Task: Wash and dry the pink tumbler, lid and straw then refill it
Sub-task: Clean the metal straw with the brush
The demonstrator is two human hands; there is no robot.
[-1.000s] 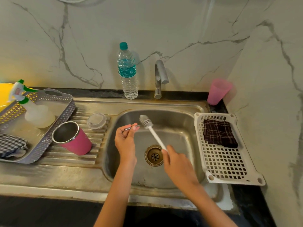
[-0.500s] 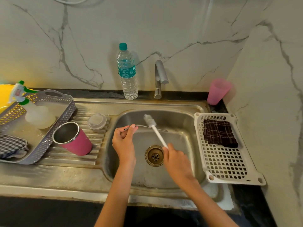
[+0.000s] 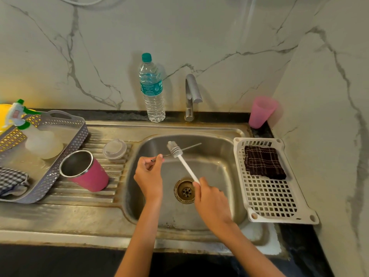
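sink basin: open right of drain | tumbler, lid occupy drainboard | rack flanks right

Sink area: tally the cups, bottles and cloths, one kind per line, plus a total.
Cups: 2, pink tumbler, pink plastic cup
Bottles: 2, water bottle, spray bottle
Cloths: 2, dark cloth, light checked cloth
Total: 6

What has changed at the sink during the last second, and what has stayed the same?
The right hand moved the brush a little right along the metal straw, then back left. The straw's far end swung toward the back of the sink. Nothing was picked up or released: the left hand still pinches the straw. The pink tumbler, lid, water bottle and dark cloth stayed put.
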